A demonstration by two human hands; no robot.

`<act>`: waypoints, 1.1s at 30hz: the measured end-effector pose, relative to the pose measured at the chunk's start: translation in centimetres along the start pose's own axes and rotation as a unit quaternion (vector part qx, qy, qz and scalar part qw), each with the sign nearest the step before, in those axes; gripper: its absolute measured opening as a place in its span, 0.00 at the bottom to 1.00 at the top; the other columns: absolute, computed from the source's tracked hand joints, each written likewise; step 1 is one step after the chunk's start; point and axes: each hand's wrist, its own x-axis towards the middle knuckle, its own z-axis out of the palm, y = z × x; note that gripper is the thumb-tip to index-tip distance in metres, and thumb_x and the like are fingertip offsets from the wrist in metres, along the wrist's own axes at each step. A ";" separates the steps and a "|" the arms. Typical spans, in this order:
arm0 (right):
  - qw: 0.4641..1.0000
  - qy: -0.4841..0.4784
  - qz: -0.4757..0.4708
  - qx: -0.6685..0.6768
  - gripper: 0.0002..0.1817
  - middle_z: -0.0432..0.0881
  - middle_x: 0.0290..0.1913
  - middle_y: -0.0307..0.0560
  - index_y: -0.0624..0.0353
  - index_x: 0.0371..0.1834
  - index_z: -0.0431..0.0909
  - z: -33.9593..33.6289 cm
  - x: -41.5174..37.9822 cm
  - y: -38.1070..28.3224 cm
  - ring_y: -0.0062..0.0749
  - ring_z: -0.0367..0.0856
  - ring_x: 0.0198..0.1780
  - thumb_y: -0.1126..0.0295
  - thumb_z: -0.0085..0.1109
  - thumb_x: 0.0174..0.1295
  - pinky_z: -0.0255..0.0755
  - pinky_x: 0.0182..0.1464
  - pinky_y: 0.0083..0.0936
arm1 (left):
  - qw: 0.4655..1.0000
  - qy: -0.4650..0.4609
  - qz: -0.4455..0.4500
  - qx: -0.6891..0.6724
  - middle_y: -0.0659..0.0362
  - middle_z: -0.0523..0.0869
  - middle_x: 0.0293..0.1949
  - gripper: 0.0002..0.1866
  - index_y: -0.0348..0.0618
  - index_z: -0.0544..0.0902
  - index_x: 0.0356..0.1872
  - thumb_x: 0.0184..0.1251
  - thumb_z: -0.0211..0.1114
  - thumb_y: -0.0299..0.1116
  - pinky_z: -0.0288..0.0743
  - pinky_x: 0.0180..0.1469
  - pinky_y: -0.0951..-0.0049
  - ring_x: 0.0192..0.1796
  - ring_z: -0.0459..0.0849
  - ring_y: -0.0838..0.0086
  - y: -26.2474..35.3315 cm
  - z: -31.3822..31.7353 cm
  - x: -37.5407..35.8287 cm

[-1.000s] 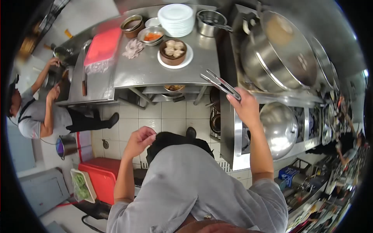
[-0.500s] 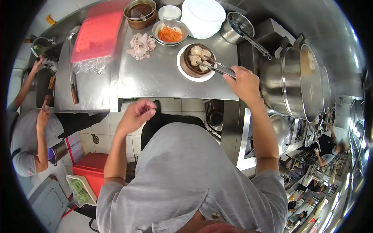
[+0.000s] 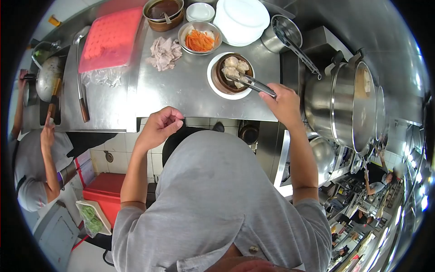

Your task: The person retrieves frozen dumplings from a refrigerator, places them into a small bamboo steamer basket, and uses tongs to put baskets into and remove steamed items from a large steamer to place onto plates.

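My right hand (image 3: 282,103) holds metal tongs (image 3: 259,86), whose tips touch the pale dumplings (image 3: 236,68) inside a round brown steamer basket (image 3: 219,80). The basket sits on a white plate (image 3: 211,72) on the steel counter (image 3: 181,95). My left hand (image 3: 161,127) hovers at the counter's front edge with its fingers curled and nothing seen in them. Beyond it lie crumpled pale cloths or thin slices (image 3: 164,53); which they are I cannot tell. A metal bowl of orange shreds (image 3: 199,41) stands behind the plate.
White stacked plates (image 3: 241,20), a saucepan (image 3: 281,36) and a bowl of brown sauce (image 3: 163,10) stand at the back. Large steel pots (image 3: 342,102) are on the right. A pink tray (image 3: 111,38) and ladle (image 3: 81,86) lie left, near a co-worker (image 3: 38,158) with a wok.
The tong tips have closed together over the dumplings. My left hand has risen slightly. At the far left, the co-worker's wok has come into view over the sink.
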 end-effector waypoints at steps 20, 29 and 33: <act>0.886 -0.111 0.203 0.401 0.17 0.86 0.30 0.49 0.64 0.42 0.88 0.3 -1.7 3.6 0.29 0.75 0.25 0.58 0.66 0.69 0.70 0.28 0.23 | 1.000 0.027 0.003 -0.006 0.66 0.80 0.35 0.10 0.38 0.81 0.49 0.76 0.68 0.32 0.73 0.38 0.82 0.33 0.75 0.86 -0.7 0.3 -1.1; 0.998 -0.004 0.009 -0.060 0.21 0.85 0.34 0.52 0.58 0.41 0.83 0.8 -0.7 -1.3 0.52 0.86 0.37 0.51 0.71 0.60 0.77 0.37 0.46 | 0.999 0.035 0.001 -0.021 0.69 0.79 0.34 0.08 0.39 0.81 0.47 0.75 0.68 0.30 0.69 0.35 0.84 0.33 0.73 0.88 -0.4 0.5 -1.1; 0.996 -0.017 0.050 -0.074 0.21 0.87 0.36 0.51 0.59 0.39 0.83 -2.7 -1.7 -0.6 0.54 0.87 0.41 0.50 0.71 0.59 0.79 0.40 0.46 | 0.999 0.040 0.024 -0.027 0.68 0.79 0.35 0.06 0.40 0.81 0.48 0.75 0.66 0.26 0.71 0.38 0.83 0.35 0.75 0.87 -1.7 0.1 -1.4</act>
